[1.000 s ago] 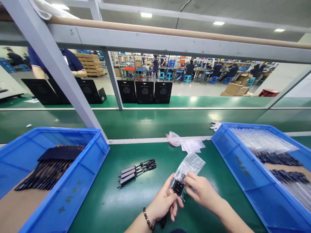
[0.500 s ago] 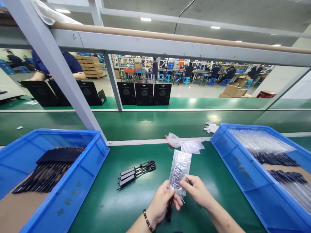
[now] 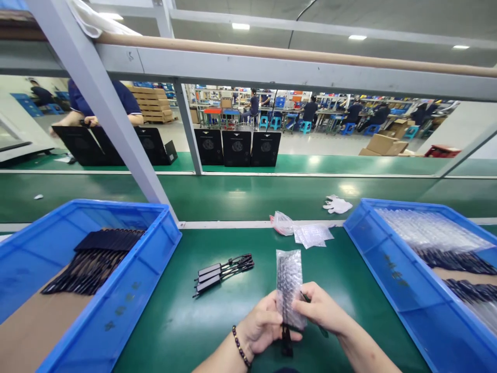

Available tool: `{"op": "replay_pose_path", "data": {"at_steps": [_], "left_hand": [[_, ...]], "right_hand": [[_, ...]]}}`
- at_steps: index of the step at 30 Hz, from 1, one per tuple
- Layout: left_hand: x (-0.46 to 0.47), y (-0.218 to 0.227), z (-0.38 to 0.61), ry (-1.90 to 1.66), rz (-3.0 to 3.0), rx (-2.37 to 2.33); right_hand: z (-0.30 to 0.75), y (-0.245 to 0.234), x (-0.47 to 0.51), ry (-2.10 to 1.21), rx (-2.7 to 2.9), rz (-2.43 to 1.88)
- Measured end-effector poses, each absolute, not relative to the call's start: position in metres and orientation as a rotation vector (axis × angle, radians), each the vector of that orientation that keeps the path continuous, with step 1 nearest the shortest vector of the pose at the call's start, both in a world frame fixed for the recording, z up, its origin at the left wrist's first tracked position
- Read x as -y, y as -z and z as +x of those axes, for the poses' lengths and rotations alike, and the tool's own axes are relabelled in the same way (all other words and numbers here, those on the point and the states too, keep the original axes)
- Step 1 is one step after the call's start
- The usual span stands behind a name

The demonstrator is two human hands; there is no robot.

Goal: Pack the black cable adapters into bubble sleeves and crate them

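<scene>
A bubble-wrap bag [image 3: 289,274] stands upright between my hands, with a dark slim piece showing through it and its black end [image 3: 286,344] sticking out below. My left hand [image 3: 262,321], a beaded bracelet at its wrist, is closed on the lower left of the bag. My right hand [image 3: 320,308] pinches the bag's right edge. A thin dark-green object [image 3: 323,331] pokes out of the right hand; its kind is unclear. Left of the hands, several black cabled pieces with grey flat faces [image 3: 209,274] lie on the green bench.
A blue bin [image 3: 116,300] at left holds rows of black cabled pieces. The blue bin [image 3: 388,280] at right has bagged ones. Loose bubble bags [image 3: 314,234] and a white glove [image 3: 337,204] lie ahead. Black boxes [image 3: 236,148] and a person [image 3: 124,101] are beyond the frame post.
The bag now sits lower and more upright, and the dark piece shows through it further up. My right hand has shifted slightly right. The view has turned a little left.
</scene>
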State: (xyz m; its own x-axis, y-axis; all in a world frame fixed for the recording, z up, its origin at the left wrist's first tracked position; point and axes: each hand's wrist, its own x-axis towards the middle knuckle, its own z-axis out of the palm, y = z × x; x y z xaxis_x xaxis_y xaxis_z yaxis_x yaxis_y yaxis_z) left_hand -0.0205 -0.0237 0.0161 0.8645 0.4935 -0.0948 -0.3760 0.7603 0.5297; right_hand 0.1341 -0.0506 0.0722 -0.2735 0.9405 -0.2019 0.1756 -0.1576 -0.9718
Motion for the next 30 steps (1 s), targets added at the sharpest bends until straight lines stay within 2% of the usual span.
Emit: {"op": "replay_pose_path", "data": {"at_steps": [5,17,20,24,27,30], "left_hand": [[0.028,-0.013,-0.014,-0.601,0.466,-0.447],[0.035,-0.017,-0.009,-0.579,0.566,-0.474],[0.033,-0.021,-0.011,-0.533,0.702,-0.565],[0.031,-0.038,-0.026,-0.639,1.1,-0.779],[0.028,-0.052,-0.054,-0.702,1.625,-0.885],[0.019,-0.053,-0.093,-0.824,2.01,-1.146]], "right_hand": [[0.128,-0.068,0.045,-1.366,1.55,-1.383],[0.125,-0.065,0.059,-0.876,1.685,-1.663],[0.144,-0.079,0.07,-0.636,1.862,-1.907],[0.198,-0.09,0.081,-0.341,1.884,-2.457],[0.243,-0.083,0.088,-0.332,1.678,-2.858],[0.277,-0.074,0.094,-0.414,1.516,-3.027]]}}
